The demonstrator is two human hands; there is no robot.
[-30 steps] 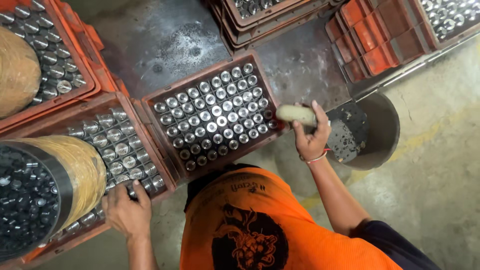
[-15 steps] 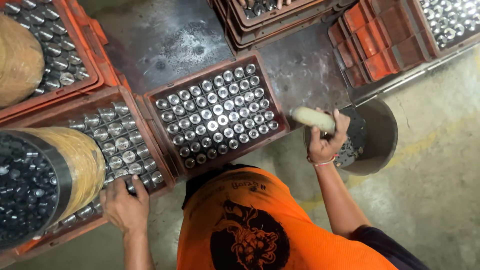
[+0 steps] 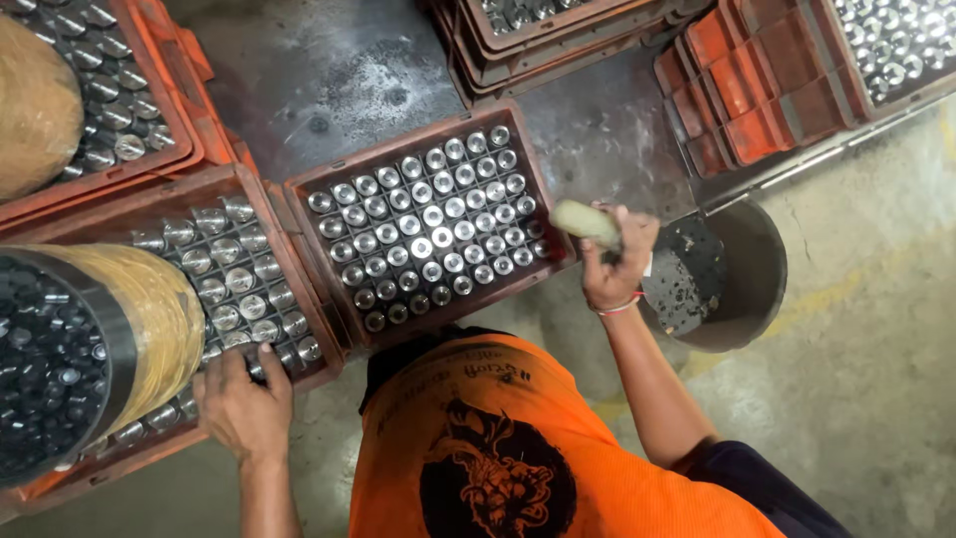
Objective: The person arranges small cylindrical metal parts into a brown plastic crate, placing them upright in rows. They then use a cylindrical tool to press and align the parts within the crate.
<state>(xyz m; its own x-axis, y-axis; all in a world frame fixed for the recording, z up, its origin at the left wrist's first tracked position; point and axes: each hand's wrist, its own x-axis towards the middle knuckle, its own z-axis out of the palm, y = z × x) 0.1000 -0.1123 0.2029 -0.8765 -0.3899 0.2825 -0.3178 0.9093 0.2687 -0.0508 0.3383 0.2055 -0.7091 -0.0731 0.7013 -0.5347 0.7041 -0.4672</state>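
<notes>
My right hand is closed round the pale handle of a hand tool. Its dark blade reaches down into a round dark metal pan on the floor. The hand sits between that pan and the right edge of the middle red crate, which is packed with upright shiny metal cylinders. My left hand lies flat on the near edge of the left red crate, fingers on its cylinders. My orange shirt fills the bottom centre.
A large wound roll with a metal rim lies over the left crate, its open end full of small parts. More cylinder-filled crates stand at the top left, top centre and top right. Stacked red crates sit behind the pan.
My right hand went right toward the pan with the tool, then came back a little left toward the middle crate. The left hand has stayed on the left crate.
</notes>
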